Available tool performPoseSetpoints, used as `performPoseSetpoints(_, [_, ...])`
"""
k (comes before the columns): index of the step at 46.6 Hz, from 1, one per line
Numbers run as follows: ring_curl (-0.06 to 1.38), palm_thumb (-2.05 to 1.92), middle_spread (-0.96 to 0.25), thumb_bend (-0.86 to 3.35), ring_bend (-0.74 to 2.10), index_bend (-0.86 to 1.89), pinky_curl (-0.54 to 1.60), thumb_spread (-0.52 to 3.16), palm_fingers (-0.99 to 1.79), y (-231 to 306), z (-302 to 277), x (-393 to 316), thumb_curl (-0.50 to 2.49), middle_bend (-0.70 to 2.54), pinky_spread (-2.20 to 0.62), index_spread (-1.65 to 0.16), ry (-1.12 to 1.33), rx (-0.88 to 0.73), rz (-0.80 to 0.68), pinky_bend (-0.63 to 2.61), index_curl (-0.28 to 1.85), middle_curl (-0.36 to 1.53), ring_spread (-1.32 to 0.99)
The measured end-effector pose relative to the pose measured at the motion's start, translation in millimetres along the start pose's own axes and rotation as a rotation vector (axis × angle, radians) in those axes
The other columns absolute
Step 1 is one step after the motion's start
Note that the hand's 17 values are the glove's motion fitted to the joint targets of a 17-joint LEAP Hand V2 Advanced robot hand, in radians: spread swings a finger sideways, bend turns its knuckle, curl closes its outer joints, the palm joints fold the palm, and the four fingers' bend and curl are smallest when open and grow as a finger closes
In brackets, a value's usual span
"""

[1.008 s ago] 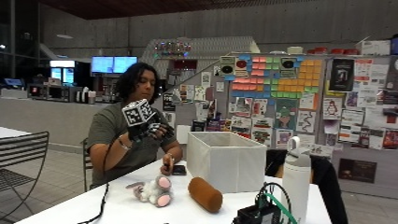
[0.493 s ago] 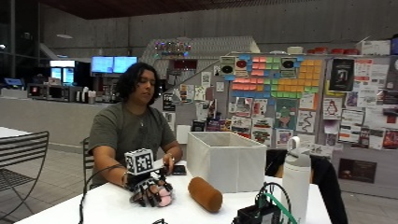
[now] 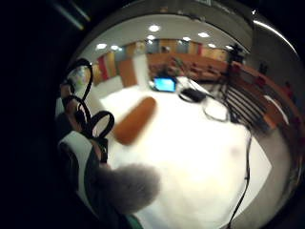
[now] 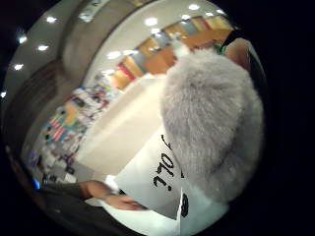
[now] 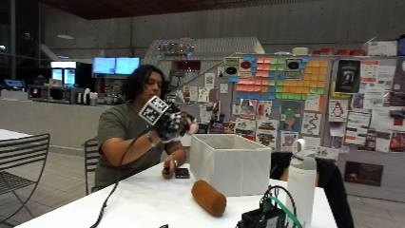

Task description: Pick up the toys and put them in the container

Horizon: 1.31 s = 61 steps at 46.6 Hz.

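The gloved right hand (image 5: 174, 124) is raised beside the open top of the white fabric container (image 5: 229, 162), fingers curled round a grey-and-pink plush toy (image 4: 209, 123) whose fur fills much of the thumb-side palm view and bulges past the fingers in the little-finger-side view. It looks light and soft, likely to squash under the fingers, so a wrap round its body suits it better than a pinch on a limb or a tuft of fur; it is neither fragile nor slippery, and dropping it from above the rim should do it no harm. The second toy, a brown cylindrical plush (image 5: 208, 197), lies on its side on the white table (image 5: 145, 204), just in front of the container. Judging by its rounded shape it may roll if nudged, so taking it across the middle, fingers on both long sides, seems safest. The container's walls look thin and pliable, so it might shift if bumped.
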<state>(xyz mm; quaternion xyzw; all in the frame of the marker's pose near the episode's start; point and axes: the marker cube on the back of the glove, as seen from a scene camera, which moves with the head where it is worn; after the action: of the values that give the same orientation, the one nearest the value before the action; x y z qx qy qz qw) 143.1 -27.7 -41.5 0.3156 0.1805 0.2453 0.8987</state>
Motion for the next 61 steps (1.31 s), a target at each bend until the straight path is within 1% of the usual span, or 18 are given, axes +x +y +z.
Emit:
performPoseSetpoints(4, [0.47,0.50,-0.31,0.15,1.38,0.16,0.40,1.07,1.15,-41.5,-5.0,-78.9,0.48,0.75,-0.39,-0.36,-0.129,0.017,-0.133,0.97,0.01,0.49,-0.28])
performPoseSetpoints(10, [0.47,0.53,-0.32,0.13,1.38,0.16,0.41,1.03,1.15,-89.5,21.0,-130.4,0.51,0.78,-0.40,-0.36,-0.187,-0.019,-0.209,0.98,0.02,0.53,-0.29])
performPoseSetpoints(14, [0.48,0.52,-0.33,0.10,1.39,0.15,0.41,1.01,1.13,-103.4,52.9,-144.6,0.53,0.77,-0.40,-0.36,-0.066,-0.001,-0.464,0.98,0.02,0.54,-0.29])
performPoseSetpoints(15, [0.48,0.52,-0.33,0.09,1.40,0.16,0.41,1.01,1.13,-104.3,60.2,-149.7,0.53,0.77,-0.40,-0.36,-0.057,-0.009,-0.489,0.98,0.03,0.54,-0.28])
performPoseSetpoints(19, [0.47,0.43,-0.34,0.03,1.37,0.12,0.41,1.07,1.00,-104.2,85.0,-168.4,0.51,0.69,-0.41,-0.37,-0.137,-0.156,-0.363,0.98,0.02,0.53,-0.27])
performPoseSetpoints(20, [0.46,0.33,-0.33,-0.04,1.33,0.08,0.41,1.10,0.87,-105.3,94.1,-161.9,0.48,0.66,-0.40,-0.37,-0.088,-0.191,-0.366,0.99,0.01,0.52,-0.28])
performPoseSetpoints(21, [0.45,0.22,-0.32,-0.10,1.27,0.05,0.42,1.08,0.56,-106.6,103.7,-150.9,0.45,0.59,-0.37,-0.38,-0.004,-0.214,-0.398,1.00,0.01,0.50,-0.28])
performPoseSetpoints(22, [0.47,0.19,-0.31,-0.09,1.26,0.09,0.45,1.09,0.46,-107.6,111.9,-139.3,0.44,0.59,-0.35,-0.38,0.082,-0.228,-0.436,1.00,0.03,0.52,-0.28])
performPoseSetpoints(23, [0.45,0.13,-0.30,-0.11,1.17,0.13,0.45,1.07,0.25,-107.6,117.1,-131.3,0.42,0.55,-0.31,-0.38,0.126,-0.241,-0.453,0.98,0.05,0.51,-0.28])
performPoseSetpoints(25, [0.43,0.04,-0.27,-0.11,1.04,0.16,0.46,1.04,0.10,-104.3,117.6,-131.7,0.40,0.56,-0.26,-0.37,0.039,-0.286,-0.387,0.99,0.07,0.51,-0.27])
performPoseSetpoints(27, [0.38,-0.02,-0.26,-0.10,0.97,0.17,0.43,1.01,0.08,-100.8,112.7,-133.4,0.39,0.55,-0.22,-0.37,-0.100,-0.325,-0.276,0.97,0.08,0.49,-0.26])
performPoseSetpoints(29, [0.33,-0.05,-0.25,-0.09,0.91,0.23,0.39,0.99,0.11,-101.4,108.7,-117.6,0.38,0.54,-0.19,-0.38,-0.134,-0.336,-0.187,0.94,0.10,0.48,-0.26])
performPoseSetpoints(34, [0.26,-0.07,-0.23,-0.07,0.87,0.31,0.33,1.05,0.28,-110.0,105.4,-47.4,0.35,0.53,-0.14,-0.40,-0.050,-0.316,0.027,0.90,0.13,0.46,-0.26])
performPoseSetpoints(40, [0.26,0.02,-0.23,0.01,0.91,0.37,0.32,1.24,0.46,-99.5,114.7,31.3,0.34,0.53,-0.15,-0.39,0.040,-0.367,0.281,0.89,0.18,0.46,-0.29])
performPoseSetpoints(47, [0.28,0.01,-0.21,0.00,0.89,0.39,0.33,1.35,0.42,-59.9,145.8,105.8,0.32,0.49,-0.15,-0.38,0.177,-0.443,0.551,0.89,0.23,0.46,-0.29])
performPoseSetpoints(51, [0.29,0.01,-0.20,0.00,0.92,0.30,0.35,1.41,0.44,-31.3,173.4,133.9,0.32,0.47,-0.17,-0.38,0.223,-0.515,0.675,0.96,0.22,0.46,-0.29])
performPoseSetpoints(56, [0.33,0.07,-0.15,0.02,1.05,0.06,0.40,1.43,0.25,2.3,210.7,154.4,0.32,0.28,-0.21,-0.35,0.259,-0.602,0.864,1.15,0.18,0.41,-0.29])
performPoseSetpoints(61, [0.39,0.22,-0.10,0.09,1.22,-0.07,0.45,1.42,0.23,13.0,225.5,151.3,0.36,0.21,-0.26,-0.30,0.297,-0.601,0.887,1.39,0.09,0.40,-0.29])
